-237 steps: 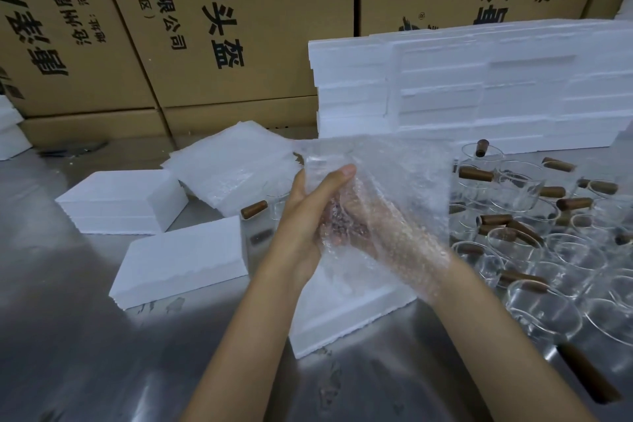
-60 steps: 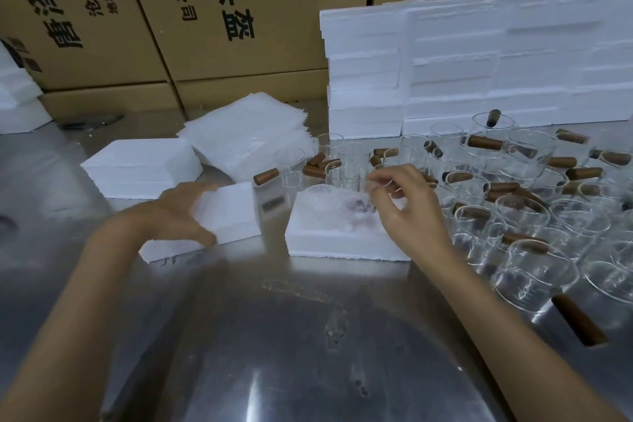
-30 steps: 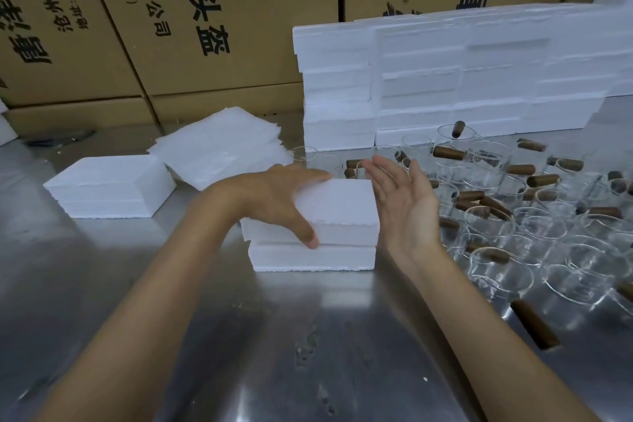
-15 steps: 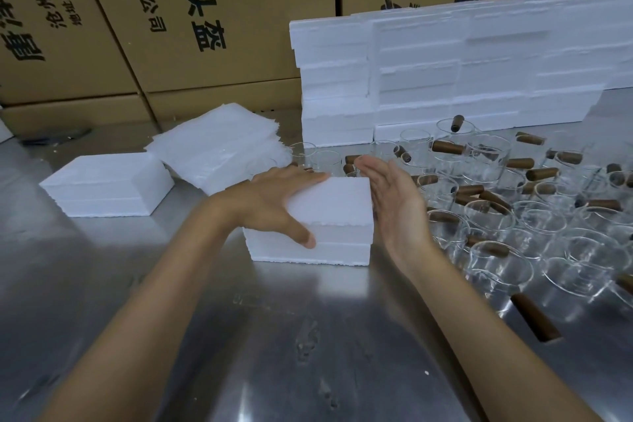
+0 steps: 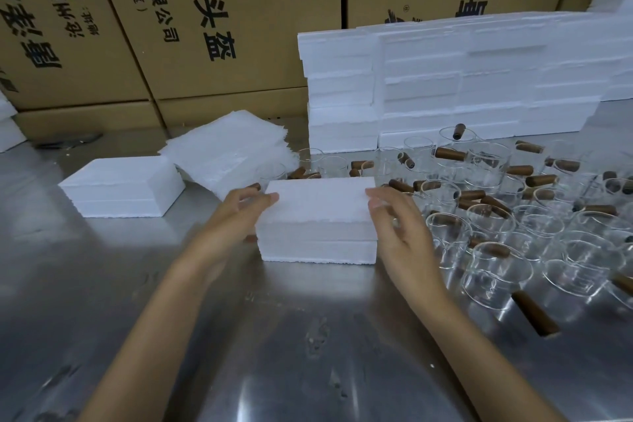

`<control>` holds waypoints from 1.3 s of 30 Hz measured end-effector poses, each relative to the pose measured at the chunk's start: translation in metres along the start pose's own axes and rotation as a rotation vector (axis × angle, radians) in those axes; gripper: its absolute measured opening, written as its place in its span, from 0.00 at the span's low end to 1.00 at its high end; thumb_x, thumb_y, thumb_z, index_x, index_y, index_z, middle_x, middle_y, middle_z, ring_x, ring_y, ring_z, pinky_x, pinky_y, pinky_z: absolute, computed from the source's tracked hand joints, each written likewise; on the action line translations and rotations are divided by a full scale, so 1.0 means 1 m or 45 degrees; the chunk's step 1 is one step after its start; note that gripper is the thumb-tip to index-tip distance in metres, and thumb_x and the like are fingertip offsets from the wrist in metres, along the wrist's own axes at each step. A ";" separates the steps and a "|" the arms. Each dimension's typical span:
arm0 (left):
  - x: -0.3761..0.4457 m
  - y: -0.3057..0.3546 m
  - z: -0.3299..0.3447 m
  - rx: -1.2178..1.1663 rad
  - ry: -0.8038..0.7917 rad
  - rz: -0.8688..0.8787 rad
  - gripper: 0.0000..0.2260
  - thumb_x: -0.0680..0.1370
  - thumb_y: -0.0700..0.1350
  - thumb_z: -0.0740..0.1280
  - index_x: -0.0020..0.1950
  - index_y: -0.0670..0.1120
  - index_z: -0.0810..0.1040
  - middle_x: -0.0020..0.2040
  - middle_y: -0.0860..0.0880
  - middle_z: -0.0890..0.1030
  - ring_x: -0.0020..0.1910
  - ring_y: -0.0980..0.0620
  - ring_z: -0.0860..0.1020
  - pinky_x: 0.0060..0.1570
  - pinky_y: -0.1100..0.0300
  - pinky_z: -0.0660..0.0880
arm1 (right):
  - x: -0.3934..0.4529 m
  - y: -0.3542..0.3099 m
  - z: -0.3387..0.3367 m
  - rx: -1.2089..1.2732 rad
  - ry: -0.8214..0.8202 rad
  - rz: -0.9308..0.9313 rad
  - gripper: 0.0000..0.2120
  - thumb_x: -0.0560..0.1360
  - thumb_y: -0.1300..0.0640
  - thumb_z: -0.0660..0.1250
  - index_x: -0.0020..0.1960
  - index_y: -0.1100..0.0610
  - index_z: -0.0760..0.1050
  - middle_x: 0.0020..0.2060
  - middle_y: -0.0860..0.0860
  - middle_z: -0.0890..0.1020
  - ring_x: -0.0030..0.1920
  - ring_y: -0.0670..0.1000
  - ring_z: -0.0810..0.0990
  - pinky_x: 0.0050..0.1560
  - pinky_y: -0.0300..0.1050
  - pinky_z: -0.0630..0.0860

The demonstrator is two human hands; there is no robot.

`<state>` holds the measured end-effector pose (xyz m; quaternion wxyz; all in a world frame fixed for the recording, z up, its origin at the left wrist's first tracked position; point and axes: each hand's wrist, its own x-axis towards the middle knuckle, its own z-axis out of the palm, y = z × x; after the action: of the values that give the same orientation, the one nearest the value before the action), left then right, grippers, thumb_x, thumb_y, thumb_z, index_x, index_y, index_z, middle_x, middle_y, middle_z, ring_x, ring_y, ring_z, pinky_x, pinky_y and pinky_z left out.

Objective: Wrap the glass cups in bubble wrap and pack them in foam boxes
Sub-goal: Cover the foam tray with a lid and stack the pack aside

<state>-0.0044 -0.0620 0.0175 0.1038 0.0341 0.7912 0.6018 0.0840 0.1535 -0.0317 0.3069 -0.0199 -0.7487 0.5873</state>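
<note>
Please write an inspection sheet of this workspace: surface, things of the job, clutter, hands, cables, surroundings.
Surface: steel table, shiny, scuffed.
Job's things: closed foam box at centre; second closed box at left; bubble wrap pile behind; many glass cups with brown handles at right; foam stack at the back.
Clutter: dark object at far left, too blurred to tell.
Hands: left hand grips the box's left end; right hand its right end.
Cables: nothing seen.
Surroundings: printed cartons behind the table.
</note>
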 end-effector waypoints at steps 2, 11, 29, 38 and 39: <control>0.000 -0.006 0.004 -0.059 -0.090 -0.004 0.13 0.79 0.53 0.69 0.62 0.53 0.77 0.52 0.57 0.84 0.44 0.63 0.83 0.38 0.67 0.76 | -0.004 0.004 0.002 0.003 -0.033 0.105 0.10 0.81 0.51 0.62 0.61 0.44 0.75 0.60 0.37 0.75 0.57 0.31 0.73 0.48 0.22 0.68; 0.008 0.000 -0.016 0.358 0.068 -0.085 0.17 0.80 0.57 0.62 0.67 0.52 0.72 0.54 0.58 0.76 0.45 0.59 0.76 0.39 0.62 0.70 | -0.020 -0.001 0.021 0.034 -0.131 0.134 0.10 0.77 0.45 0.66 0.58 0.35 0.75 0.46 0.28 0.79 0.44 0.31 0.79 0.45 0.24 0.72; 0.006 -0.014 -0.078 1.317 0.694 0.159 0.19 0.82 0.53 0.57 0.67 0.45 0.78 0.61 0.39 0.74 0.62 0.35 0.69 0.61 0.42 0.66 | -0.019 -0.031 0.211 -0.240 -0.582 -0.103 0.24 0.75 0.59 0.69 0.69 0.49 0.68 0.50 0.55 0.82 0.50 0.58 0.81 0.53 0.51 0.79; 0.037 -0.031 -0.091 1.622 0.716 -0.005 0.29 0.79 0.63 0.62 0.73 0.45 0.67 0.70 0.38 0.68 0.68 0.34 0.67 0.69 0.40 0.61 | 0.000 -0.010 0.239 -0.037 -0.722 0.256 0.21 0.75 0.56 0.64 0.67 0.44 0.68 0.54 0.50 0.83 0.54 0.51 0.81 0.55 0.44 0.77; 0.039 -0.033 -0.093 1.646 0.709 -0.003 0.30 0.77 0.62 0.66 0.73 0.46 0.66 0.69 0.39 0.68 0.68 0.34 0.68 0.69 0.40 0.62 | 0.001 -0.007 0.238 0.002 -0.708 0.291 0.19 0.75 0.56 0.63 0.64 0.44 0.70 0.56 0.50 0.82 0.55 0.50 0.81 0.55 0.43 0.77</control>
<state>-0.0591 -0.1523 0.0050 -0.1430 -0.0670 0.9875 -0.0030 -0.0296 -0.0549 -0.0538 0.0221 0.0579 -0.7965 0.6015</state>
